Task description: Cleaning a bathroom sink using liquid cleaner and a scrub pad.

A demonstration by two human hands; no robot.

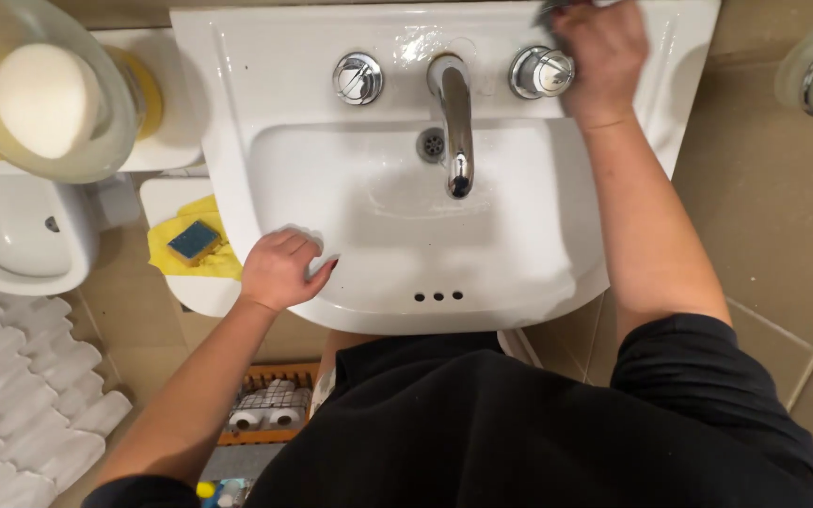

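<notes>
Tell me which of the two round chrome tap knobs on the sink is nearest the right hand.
The knob right of the spout; the right hand is right beside it, while the other knob sits left of the spout, untouched.
</notes>
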